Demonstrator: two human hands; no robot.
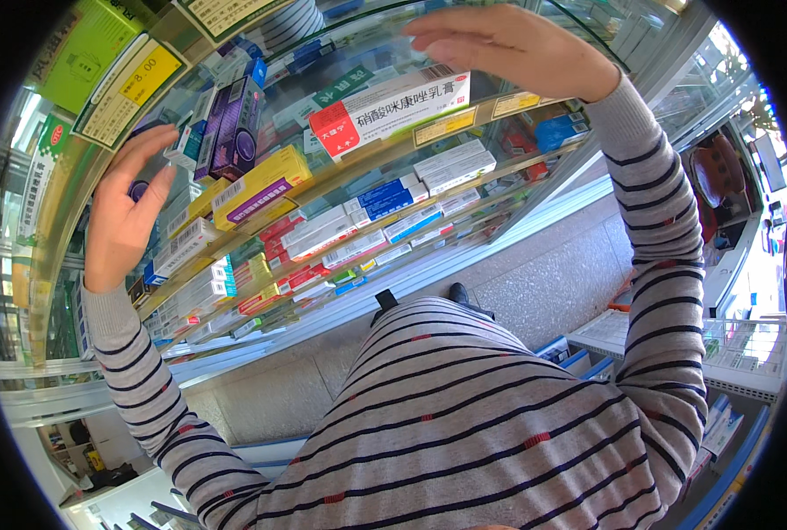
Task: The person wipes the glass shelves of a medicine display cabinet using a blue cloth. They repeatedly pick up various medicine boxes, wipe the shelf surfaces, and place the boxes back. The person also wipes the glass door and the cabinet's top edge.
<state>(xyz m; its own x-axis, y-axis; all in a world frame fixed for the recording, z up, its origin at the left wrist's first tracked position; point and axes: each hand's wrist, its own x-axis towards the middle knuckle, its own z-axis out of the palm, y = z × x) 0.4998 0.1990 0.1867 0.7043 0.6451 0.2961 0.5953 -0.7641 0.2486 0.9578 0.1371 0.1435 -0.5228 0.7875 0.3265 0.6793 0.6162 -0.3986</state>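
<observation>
My left hand (128,205) is at the left of the glass shelf, thumb and fingers apart around the edge of a group of boxes; a dark round-marked item lies partly behind it. To its right stand a purple medicine box (230,129) and a yellow medicine box (261,187). My right hand (506,53) reaches over the shelf at the upper right, fingers extended together and thumb beneath, with nothing seen in it. Just below its fingertips lies a white and red cream box (393,109) on the shelf's front edge. Whether the right fingertips touch anything is unclear.
Lower glass shelves hold several medicine boxes, such as a blue and white one (385,199). A yellow price tag (444,127) lines the shelf edge. A green box (85,56) stands upper left. Behind me are white wire racks (738,351); a tiled floor (552,278) lies below.
</observation>
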